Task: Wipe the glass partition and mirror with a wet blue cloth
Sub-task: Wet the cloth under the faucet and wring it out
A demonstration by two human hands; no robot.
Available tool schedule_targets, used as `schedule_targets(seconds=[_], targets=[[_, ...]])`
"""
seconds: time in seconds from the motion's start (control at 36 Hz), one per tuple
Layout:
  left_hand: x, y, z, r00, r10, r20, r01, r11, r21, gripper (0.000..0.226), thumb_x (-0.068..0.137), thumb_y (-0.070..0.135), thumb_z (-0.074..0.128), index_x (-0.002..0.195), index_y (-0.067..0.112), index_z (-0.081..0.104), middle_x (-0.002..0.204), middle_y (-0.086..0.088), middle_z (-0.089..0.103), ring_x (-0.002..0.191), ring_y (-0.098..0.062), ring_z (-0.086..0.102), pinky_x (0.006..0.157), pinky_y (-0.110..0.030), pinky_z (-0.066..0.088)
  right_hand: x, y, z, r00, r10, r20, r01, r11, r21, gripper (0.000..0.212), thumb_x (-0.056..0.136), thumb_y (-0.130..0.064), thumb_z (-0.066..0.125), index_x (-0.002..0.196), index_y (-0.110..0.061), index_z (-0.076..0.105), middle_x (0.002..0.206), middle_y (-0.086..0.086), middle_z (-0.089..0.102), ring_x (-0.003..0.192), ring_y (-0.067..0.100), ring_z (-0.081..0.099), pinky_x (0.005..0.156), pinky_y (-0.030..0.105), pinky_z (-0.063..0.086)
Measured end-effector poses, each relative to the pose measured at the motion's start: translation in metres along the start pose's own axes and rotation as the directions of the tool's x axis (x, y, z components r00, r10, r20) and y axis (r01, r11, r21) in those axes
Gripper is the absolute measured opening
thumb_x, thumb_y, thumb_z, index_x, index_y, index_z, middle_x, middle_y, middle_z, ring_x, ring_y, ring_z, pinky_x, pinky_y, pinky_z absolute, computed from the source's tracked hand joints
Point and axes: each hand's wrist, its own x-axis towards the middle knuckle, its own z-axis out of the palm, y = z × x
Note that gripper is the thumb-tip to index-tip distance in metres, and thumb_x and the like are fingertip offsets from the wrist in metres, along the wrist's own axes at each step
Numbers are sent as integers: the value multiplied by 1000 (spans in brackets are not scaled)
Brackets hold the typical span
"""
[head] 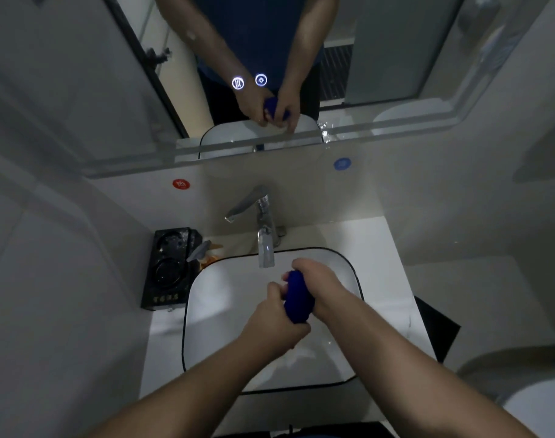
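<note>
Over the sink (206,327) we wring the cloth (296,298), both hands, left (274,324) and right (320,282), clamped round it; next we judge it must reach the mirror (380,58).

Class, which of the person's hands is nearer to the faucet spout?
Right. The right hand grips the blue cloth just beside the tip of the faucet spout; the left hand grips it lower, farther toward the person.

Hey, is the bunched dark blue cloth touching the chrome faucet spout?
Apart. The head view shows white basin between the dark blue cloth and the chrome faucet spout.
</note>
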Motion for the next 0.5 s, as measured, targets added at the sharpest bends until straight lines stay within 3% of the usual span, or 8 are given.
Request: schedule_targets(seconds=[0.08,0.14,0.25,0.39,0.5], targets=[[-19,13,-18,999,9,39,-2,982,-190,57,79,17,86,118,29,45,104,-14,72,70,-20,75,62,-38,65,-19,-9,-6,979,-149,137,166,979,-118,51,92,-58,72,121,-16,71,112,12,78,101,30,75,92,45,63],[-30,20,-33,998,42,40,-32,972,-231,54,83,24,89,119,30,49,96,-16,76,66,-20,74,57,-33,61,-37,-14,-11,946,-224,233,270,944,-191,59,91,-68,69,123,-19,70,116,8,78,110,27,74,99,45,61],[-54,40,-66,987,156,28,-140,942,-306,42,90,33,87,125,25,66,102,3,83,89,-13,81,74,-28,66,-73,-14,-26,886,-236,400,416,786,-457,65,83,-72,72,129,-26,69,113,-3,80,107,18,77,103,46,59],[-76,58,-86,970,242,-10,-233,920,-314,39,91,25,86,126,19,71,111,-1,82,101,-19,80,88,-38,67,-100,-22,-31,819,-316,478,502,799,-331,56,92,-63,61,128,-21,70,113,4,81,106,22,77,96,41,61],[-86,59,-91,987,157,-45,-155,812,-563,20,98,16,67,114,4,71,107,-10,80,99,-31,76,86,-41,57,-111,-31,-28,831,-353,430,496,820,-286,59,93,-65,57,122,-17,75,113,3,82,109,21,77,103,44,58]])
